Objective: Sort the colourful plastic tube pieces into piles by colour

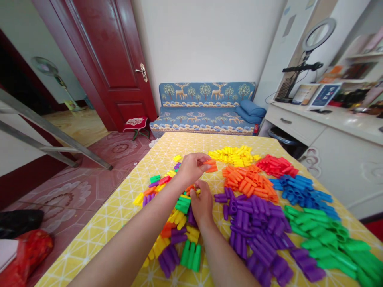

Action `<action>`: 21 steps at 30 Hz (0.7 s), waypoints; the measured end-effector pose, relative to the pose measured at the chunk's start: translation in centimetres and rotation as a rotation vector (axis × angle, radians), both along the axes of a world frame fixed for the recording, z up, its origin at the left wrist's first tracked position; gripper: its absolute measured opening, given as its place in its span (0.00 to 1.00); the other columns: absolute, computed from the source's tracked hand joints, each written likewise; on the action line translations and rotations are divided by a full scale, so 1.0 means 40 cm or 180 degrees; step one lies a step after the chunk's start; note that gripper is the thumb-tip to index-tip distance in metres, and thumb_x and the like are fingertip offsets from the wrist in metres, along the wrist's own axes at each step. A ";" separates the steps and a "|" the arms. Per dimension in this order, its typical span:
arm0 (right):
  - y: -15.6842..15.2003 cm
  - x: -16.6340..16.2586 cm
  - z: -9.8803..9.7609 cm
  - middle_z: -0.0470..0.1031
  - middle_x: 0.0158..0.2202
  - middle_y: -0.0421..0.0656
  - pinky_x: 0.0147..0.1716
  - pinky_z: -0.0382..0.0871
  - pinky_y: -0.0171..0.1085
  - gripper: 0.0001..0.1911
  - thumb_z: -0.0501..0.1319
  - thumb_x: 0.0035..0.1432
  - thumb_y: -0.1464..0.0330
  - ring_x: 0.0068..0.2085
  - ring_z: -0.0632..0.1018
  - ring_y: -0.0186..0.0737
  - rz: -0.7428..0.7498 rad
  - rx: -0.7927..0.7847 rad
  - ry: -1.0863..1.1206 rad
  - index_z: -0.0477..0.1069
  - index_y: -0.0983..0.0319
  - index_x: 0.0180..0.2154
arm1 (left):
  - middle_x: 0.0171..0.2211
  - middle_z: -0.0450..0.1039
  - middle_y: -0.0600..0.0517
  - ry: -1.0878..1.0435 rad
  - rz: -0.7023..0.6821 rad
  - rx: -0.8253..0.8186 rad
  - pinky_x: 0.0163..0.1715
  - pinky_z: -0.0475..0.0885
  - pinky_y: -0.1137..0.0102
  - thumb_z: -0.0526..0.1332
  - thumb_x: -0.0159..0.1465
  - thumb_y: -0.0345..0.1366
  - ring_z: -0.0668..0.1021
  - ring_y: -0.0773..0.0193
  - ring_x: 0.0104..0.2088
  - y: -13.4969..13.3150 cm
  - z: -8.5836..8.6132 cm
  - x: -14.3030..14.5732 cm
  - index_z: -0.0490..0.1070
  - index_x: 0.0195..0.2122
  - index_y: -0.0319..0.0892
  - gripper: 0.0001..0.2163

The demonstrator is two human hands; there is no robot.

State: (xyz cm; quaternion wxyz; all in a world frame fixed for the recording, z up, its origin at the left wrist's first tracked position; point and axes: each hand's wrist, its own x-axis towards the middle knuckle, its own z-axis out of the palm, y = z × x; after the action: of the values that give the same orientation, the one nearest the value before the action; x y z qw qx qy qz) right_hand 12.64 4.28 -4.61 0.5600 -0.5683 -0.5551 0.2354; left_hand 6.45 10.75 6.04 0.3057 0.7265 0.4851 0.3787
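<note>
My left hand [192, 169] is closed, pinching an orange plastic toy block [212, 166] of joined tubes, held above the table between the mixed heap and the sorted ones. Lower and closer to me, my right hand [203, 204] has its fingers curled at the edge of the mixed heap of blocks [183, 204]. Orange and yellow pieces lie by its fingertips; what it grips is partly hidden. To the right, an orange heap [249, 181] is closest to the held block. A purple heap [259, 223] spreads beside my right forearm.
Further single-colour heaps lie on the right: yellow [235, 155], red [277, 165], blue [305, 193] and green [326, 235]. They rest on a yellow patterned tablecloth [191, 139]. Beyond stand a blue sofa [206, 115], a small red stool [136, 123] and a white cabinet [338, 147].
</note>
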 end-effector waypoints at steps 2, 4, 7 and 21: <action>0.000 0.000 0.002 0.73 0.38 0.44 0.45 0.66 0.42 0.13 0.54 0.50 0.74 0.43 0.73 0.43 -0.0022 -0.0005 -0.0087 0.70 0.61 0.38 | 0.31 0.80 0.52 0.0180 0.0011 -0.0091 0.34 0.75 0.72 0.66 0.54 0.30 0.79 0.65 0.31 0.039 -0.025 0.046 0.78 0.39 0.41 0.11; -0.001 0.000 0.004 0.72 0.37 0.44 0.43 0.67 0.41 0.12 0.54 0.49 0.75 0.41 0.73 0.43 -0.0034 -0.0025 -0.0183 0.70 0.61 0.36 | 0.31 0.80 0.51 0.0249 0.0053 -0.0359 0.34 0.74 0.73 0.67 0.53 0.30 0.79 0.66 0.32 0.076 -0.057 0.083 0.79 0.38 0.40 0.10; -0.002 -0.002 0.007 0.72 0.37 0.45 0.42 0.67 0.41 0.12 0.53 0.50 0.76 0.41 0.73 0.45 -0.0049 -0.0047 -0.0202 0.70 0.61 0.35 | 0.27 0.79 0.51 0.0346 0.0142 -0.0642 0.32 0.73 0.73 0.66 0.53 0.28 0.78 0.66 0.29 0.118 -0.103 0.120 0.79 0.37 0.39 0.10; -0.014 -0.002 0.035 0.76 0.44 0.52 0.42 0.68 0.40 0.17 0.55 0.56 0.71 0.45 0.76 0.48 -0.0037 -0.0045 0.0126 0.72 0.65 0.47 | 0.31 0.81 0.50 0.0552 -0.0167 -0.0763 0.35 0.74 0.73 0.61 0.54 0.22 0.78 0.67 0.30 0.141 -0.167 0.172 0.80 0.37 0.36 0.12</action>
State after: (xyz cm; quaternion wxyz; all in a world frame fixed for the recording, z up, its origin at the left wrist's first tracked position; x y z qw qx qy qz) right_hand 12.56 3.71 -3.21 0.5682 -0.5706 -0.5389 0.2473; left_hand 13.31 16.40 -0.65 0.3570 0.7272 0.5323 0.2457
